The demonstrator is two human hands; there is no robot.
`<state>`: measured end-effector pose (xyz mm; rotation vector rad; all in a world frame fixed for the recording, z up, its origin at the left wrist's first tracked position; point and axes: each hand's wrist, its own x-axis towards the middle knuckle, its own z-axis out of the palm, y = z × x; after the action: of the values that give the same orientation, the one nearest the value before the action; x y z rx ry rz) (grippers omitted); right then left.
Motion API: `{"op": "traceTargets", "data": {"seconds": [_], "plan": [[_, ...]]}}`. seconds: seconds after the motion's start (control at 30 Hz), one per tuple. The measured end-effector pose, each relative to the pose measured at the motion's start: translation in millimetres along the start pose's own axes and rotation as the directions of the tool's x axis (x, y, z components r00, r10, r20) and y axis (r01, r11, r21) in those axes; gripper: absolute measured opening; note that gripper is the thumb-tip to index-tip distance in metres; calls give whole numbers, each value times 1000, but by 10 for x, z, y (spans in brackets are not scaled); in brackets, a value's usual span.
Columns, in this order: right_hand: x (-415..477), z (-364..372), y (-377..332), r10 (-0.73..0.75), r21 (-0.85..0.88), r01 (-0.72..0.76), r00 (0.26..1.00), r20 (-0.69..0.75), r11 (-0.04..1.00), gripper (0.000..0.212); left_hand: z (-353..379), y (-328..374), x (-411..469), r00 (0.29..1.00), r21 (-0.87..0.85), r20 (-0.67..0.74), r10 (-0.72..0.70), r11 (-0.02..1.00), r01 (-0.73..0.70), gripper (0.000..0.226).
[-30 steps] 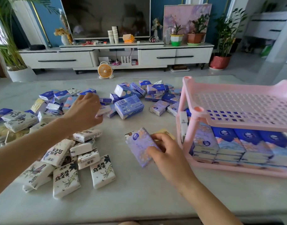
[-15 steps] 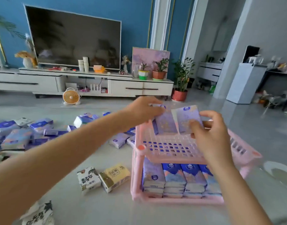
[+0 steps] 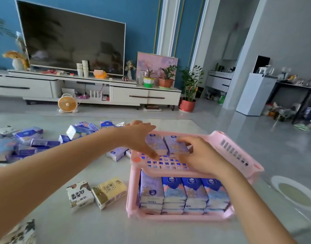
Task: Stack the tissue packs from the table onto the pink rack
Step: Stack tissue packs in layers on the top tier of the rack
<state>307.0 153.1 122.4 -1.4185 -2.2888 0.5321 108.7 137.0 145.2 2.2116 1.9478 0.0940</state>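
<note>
Two purple tissue packs (image 3: 166,144) lie flush on the pink rack (image 3: 235,152) top tier's far left, starting a row; the left hand (image 3: 139,136) is flat, fingers spread, the right hand (image 3: 202,155) curled on the right pack.

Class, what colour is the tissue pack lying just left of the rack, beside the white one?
Pale yellow tissue pack, with a cream label; the head view shows it.

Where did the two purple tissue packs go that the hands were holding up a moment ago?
They went down. Both purple packs now lie side by side on the top shelf of the pink rack. The left hand has opened and rests flat by the left pack; the right hand still touches the right one. The full bottom shelf and the white pack and yellow pack on the table stayed put.
</note>
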Motion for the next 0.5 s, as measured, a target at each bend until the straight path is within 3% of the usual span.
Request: {"op": "traceTargets", "data": {"seconds": [0.23,0.5], "plan": [[136,-21,-14,-67,-29,65,995,-73,997,47,-11,-57,153,1000,-29,1,-15,999,15,90],[135,12,40,-100,1,100,989,-106,995,44,-19,-33,205,1000,106,2,11,994,-12,89]]}}
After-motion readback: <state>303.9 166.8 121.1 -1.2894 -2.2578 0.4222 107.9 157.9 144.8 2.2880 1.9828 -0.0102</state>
